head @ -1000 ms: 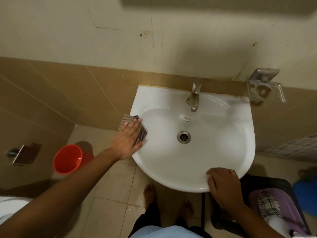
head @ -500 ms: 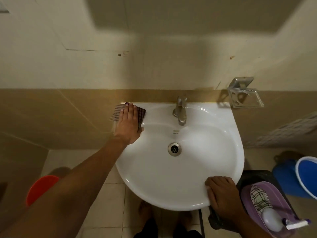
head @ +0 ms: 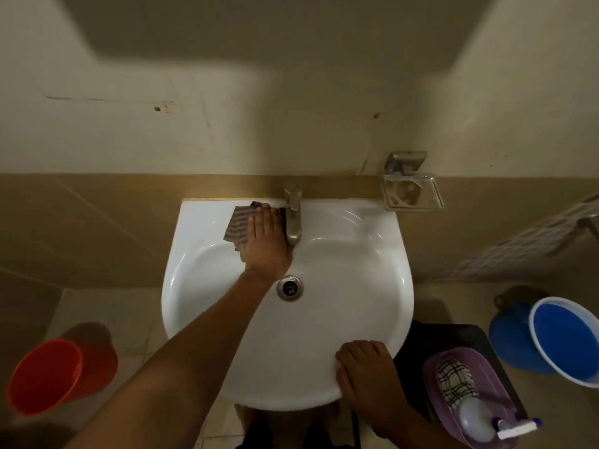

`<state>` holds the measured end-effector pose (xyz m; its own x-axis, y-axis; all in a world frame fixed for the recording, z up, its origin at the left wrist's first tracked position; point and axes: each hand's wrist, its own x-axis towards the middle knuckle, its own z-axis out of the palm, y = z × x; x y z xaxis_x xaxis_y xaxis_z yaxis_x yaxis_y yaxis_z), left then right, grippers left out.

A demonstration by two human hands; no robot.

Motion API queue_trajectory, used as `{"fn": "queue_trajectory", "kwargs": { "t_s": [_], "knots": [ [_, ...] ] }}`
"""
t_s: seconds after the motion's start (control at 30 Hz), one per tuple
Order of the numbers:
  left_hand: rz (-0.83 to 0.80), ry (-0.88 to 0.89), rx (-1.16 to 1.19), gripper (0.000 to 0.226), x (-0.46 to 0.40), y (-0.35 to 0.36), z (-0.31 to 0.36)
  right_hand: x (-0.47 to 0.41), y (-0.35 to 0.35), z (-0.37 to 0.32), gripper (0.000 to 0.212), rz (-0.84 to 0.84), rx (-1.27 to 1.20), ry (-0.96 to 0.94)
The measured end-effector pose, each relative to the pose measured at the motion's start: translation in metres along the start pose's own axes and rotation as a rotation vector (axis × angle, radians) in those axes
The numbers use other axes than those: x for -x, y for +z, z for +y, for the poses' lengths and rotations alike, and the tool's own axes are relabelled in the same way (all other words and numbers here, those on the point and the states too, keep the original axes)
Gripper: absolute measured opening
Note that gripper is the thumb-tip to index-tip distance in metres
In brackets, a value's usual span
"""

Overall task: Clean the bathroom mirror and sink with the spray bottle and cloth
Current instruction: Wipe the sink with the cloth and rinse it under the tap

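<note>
Since half a second ago the left hand (head: pixel 266 238) has slid the brown striped cloth (head: pixel 237 225) right along the back ledge of the white ceramic sink (head: pixel 350 319) to just beside the steel tap (head: pixel 293 215), fingers flat, pressing it. The right hand (head: pixel 364 371) curls over the front rim, gripping it. The white spray bottle (head: pixel 475 419) lies in the purple plastic tub (head: pixel 496 380).

Cloth (head: pixel 238 225) on sink (head: pixel 356 319), left of faucet (head: pixel 293 212)

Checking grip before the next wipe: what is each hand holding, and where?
Left hand presses flat on the checked cloth by the tap, not gripping. Right hand fingers curl over the sink's front rim.
</note>
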<state>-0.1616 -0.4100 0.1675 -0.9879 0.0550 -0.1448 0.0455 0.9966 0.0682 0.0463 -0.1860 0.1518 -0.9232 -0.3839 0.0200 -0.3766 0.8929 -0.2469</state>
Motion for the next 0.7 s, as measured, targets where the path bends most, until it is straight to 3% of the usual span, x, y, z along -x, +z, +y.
{"fn": "queue_trajectory", "kwargs": {
  "t_s": [0.2,0.47,0.6,0.7],
  "knots": [
    [0.236,0.019,0.315,0.064,0.041,0.024,0.041,0.000,0.001,0.006,0.019,-0.003,-0.053,-0.066],
    [0.108,0.148,0.188,0.069,0.002,0.024,0.113,-0.004,-0.011,0.014,0.026,-0.091,-0.178,-0.135],
    [0.068,0.096,0.208,0.071,-0.026,0.017,0.136,-0.005,-0.024,0.022,0.034,-0.161,-0.416,-0.094],
    [0.055,0.228,0.277,0.071,-0.013,0.026,0.148,-0.008,-0.045,0.042,0.046,-0.012,-0.552,0.071]
  ]
}}
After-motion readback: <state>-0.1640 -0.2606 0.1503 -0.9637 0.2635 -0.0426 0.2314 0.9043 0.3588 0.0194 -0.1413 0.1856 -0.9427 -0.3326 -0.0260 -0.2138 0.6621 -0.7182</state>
